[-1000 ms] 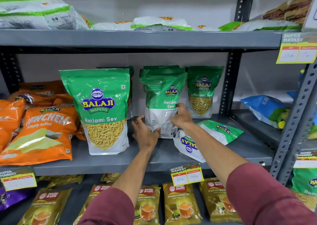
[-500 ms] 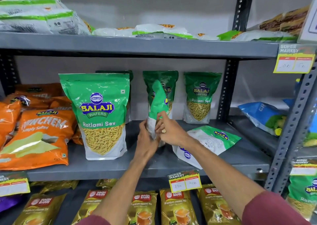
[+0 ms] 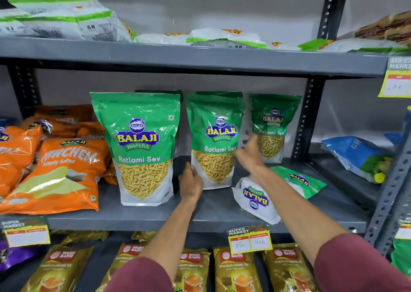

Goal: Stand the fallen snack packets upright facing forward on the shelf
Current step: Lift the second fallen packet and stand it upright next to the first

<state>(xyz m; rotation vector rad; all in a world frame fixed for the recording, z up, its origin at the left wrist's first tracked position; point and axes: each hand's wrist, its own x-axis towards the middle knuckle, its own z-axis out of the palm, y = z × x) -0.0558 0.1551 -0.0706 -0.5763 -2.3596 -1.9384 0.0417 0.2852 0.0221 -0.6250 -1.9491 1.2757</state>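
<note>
While both arms reach in over the grey metal shelf (image 3: 222, 211), the middle green Ratlami Sev packet (image 3: 214, 140) stands upright with its printed front facing forward. The left hand (image 3: 190, 181) rests against the packet's lower left corner, fingers curled loosely on its edge. The right hand (image 3: 250, 151) is at the packet's right side, palm open and fingers spread; they are blurred, so whether they touch the packet or hover just beside it is hard to say.

To the left, a larger packet (image 3: 142, 145) of the same snack stands upright and faces forward, near the shelf's front. To the right and further back, a smaller-looking green packet (image 3: 274, 125) also stands upright. One more green and white packet (image 3: 258, 199) lies flat on the shelf, just below the right forearm, its logo upside down to the viewer and its white bottom end towards the shelf's front edge.

Orange snack bags (image 3: 57, 171) lie heaped at the left end of the same shelf. A yellow price tag (image 3: 250, 239) hangs from the shelf's front lip, and gold tea packets (image 3: 235, 269) line the level underneath. White and green bags (image 3: 66, 18) lie on the shelf above.
</note>
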